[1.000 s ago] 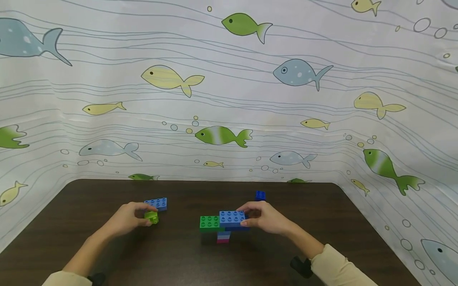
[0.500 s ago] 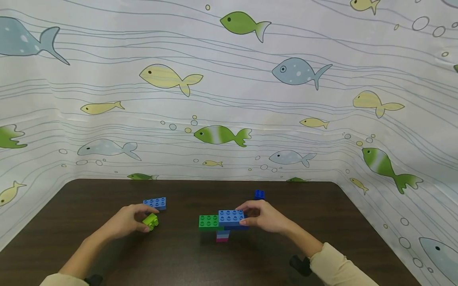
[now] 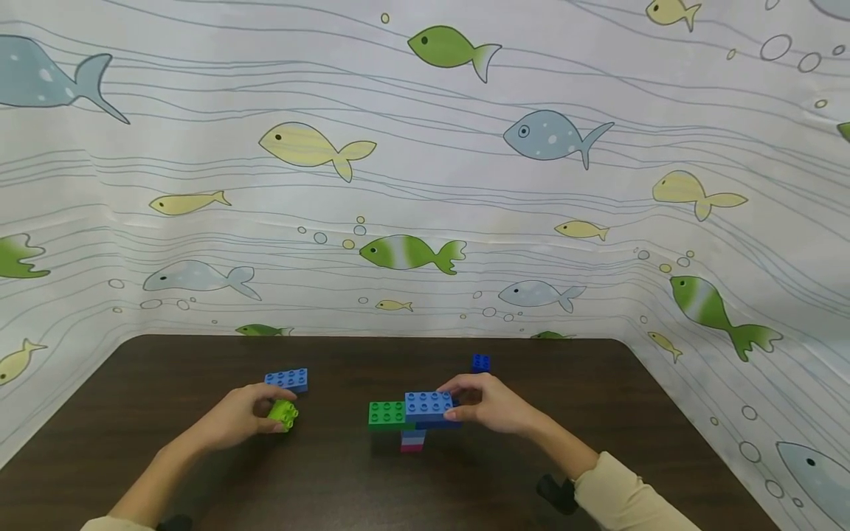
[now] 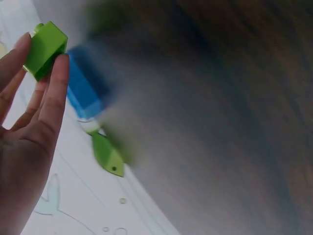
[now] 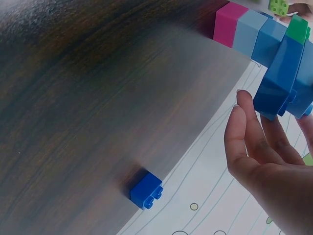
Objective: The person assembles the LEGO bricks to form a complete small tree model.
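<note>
My left hand pinches a small lime green brick between thumb and fingers; in the head view its studs face up and to the right. The left wrist view shows the same lime brick at the fingertips. My right hand holds the right end of a brick stack, thumb against the light blue brick on top. Under that brick a green brick juts left and a dark blue brick juts right. A narrow column with a pink brick at its foot carries them.
A light blue brick lies just behind my left hand. Beyond the right hand sits a small dark blue brick. The dark brown table ends at a fish-patterned backdrop.
My left fingers have turned the lime green brick, tilting it first and then swinging its studs round to the right. The right hand and the stack have stayed in place.
</note>
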Available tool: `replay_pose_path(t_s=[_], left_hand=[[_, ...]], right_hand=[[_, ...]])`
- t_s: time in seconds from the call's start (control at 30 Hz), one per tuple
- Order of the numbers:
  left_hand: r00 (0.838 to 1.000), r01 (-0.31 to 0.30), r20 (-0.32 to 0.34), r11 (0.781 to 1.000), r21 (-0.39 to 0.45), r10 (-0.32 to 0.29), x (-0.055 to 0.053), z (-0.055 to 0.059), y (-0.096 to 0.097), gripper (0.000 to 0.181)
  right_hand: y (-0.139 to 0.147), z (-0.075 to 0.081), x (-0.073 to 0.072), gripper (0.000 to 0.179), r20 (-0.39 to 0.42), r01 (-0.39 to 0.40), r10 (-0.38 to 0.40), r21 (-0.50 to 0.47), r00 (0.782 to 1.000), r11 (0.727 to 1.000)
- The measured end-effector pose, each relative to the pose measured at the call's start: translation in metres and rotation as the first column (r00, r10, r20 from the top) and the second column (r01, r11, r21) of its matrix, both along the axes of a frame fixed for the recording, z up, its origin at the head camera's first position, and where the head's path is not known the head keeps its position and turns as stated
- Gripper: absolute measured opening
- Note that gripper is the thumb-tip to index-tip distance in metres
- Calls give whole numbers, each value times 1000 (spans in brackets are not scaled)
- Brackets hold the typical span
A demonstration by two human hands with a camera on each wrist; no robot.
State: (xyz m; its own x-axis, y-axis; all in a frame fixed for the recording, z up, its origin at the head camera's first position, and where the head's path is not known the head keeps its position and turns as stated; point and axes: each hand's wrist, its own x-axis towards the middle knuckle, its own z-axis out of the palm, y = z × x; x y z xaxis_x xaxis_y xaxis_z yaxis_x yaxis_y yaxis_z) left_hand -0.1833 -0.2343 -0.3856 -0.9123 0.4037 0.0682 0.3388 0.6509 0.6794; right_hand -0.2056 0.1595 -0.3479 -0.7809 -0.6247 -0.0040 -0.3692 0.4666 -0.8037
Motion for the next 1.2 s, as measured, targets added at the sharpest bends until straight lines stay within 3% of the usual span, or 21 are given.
replay_pose_path(t_s=[0.17,0.37,0.57,0.77,1.0,1.2], left_hand=[[999,47,14,994,98,-49,4,13,14,43],[995,74,46,968,239,-87,9,29,42,43],[996,59,46,958,282,-75,13,35,75,38],[999,42,2,953,299,-45,17,35,101,34],[1000,29,-21,937,347,-23,15,27,119,32],[999,28,-33,946,323,-18,14,21,127,31]], right_hand=[[0,1,1,29,5,6,-6,-2,1000,1000],[1,0,1,29,8,6,-6,-7,1000,1000],[2,-1,1,29,-1,6,-6,-7,1000,1000],[1,-1,0,28,2,10,-10,-6,1000,1000],[1,-1,0,29,11,22,-22,-11,1000,1000],[0,-1,0,29,14,22,-22,-14,1000,1000]])
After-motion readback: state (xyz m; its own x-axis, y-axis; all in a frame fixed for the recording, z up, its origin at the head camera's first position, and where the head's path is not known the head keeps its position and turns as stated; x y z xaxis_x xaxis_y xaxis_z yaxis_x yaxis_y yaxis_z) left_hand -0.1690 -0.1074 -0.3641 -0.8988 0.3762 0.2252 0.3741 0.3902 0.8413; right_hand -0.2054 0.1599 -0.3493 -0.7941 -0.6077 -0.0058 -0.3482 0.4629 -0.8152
